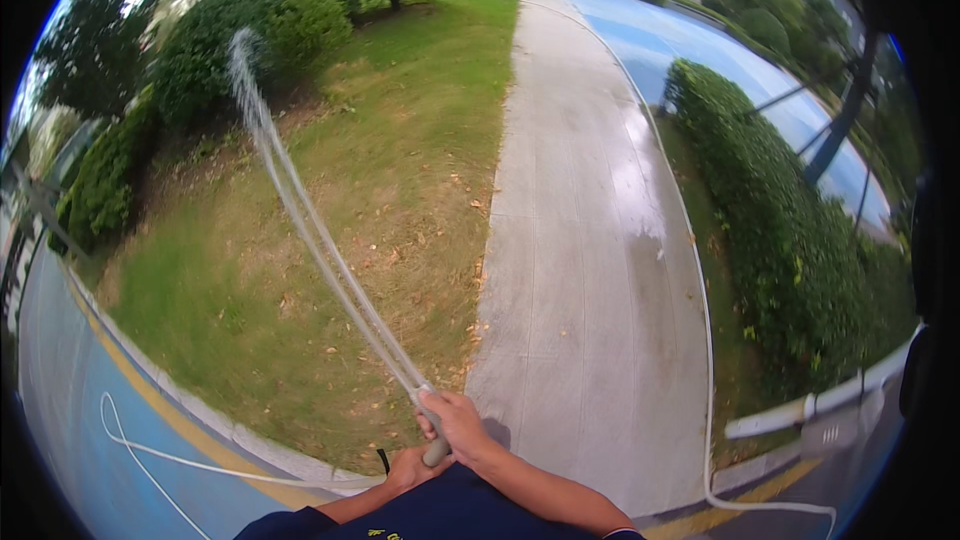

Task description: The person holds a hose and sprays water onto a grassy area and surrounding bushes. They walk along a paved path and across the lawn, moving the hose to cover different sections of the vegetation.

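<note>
Gripping the grey hose nozzle (432, 430), the right hand (458, 424) is closed around its upper part, while the left hand (408, 466) sits just below it, fingers curled at the nozzle's lower end; whether it fully clasps it cannot be told. From the nozzle a thin water jet (300, 210) streams up and leftward across the patchy lawn (390, 170) toward rounded bushes (250, 40). A white hose (150, 452) trails on the blue pavement (60, 410) at left. Beyond, a pale concrete path (590, 240) runs into the distance beside a clipped hedge (780, 230)
</note>
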The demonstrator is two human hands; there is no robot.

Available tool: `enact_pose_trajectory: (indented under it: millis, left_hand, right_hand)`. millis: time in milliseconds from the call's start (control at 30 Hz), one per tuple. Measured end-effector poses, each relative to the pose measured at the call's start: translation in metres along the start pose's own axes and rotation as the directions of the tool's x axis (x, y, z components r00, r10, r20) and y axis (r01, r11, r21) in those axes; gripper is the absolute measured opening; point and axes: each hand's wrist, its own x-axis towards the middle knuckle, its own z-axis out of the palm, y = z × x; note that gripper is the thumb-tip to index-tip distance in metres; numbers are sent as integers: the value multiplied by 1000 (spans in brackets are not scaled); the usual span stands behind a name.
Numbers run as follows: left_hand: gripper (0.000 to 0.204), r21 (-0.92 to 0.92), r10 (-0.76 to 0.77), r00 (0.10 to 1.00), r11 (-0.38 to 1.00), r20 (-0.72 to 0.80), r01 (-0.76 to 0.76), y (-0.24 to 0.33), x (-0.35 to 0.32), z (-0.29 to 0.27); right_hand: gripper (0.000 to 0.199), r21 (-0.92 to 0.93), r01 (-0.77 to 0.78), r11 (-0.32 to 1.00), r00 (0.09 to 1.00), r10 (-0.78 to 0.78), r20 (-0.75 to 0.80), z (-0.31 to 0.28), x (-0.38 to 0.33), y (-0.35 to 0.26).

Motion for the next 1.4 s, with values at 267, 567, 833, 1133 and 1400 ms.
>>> enact_pose_trajectory:
  millis: [267, 567, 833, 1133, 1400]
  left_hand:
    - [40, 79, 119, 993, 990, 22, -120, 154, 207, 31]
    - [50, 36, -111, 979, 994, 174, 106, 269, 388, 24]
    - [55, 42, -223, 967, 973, -121, 229, 371, 550, 38]
    - [52, 72, -231, 963, 967, -138, 243, 542, 733, 37]
    - [54, 44, -139, 990, 989, -4, 140, 614, 960, 13]
  right_hand:
    - [27, -35, 45, 998, 993, -48, -111, -132, 113, -175]
    - [29, 55, -52, 997, 988, 59, -142, -238, 248, -333]
    - [26, 0, -164, 986, 982, 163, 89, -339, 380, -467]
    - [28, 52, -202, 978, 974, 195, 118, -441, 489, -664]
    - [30, 96, -170, 981, 984, 175, -41, -546, 647, -797]
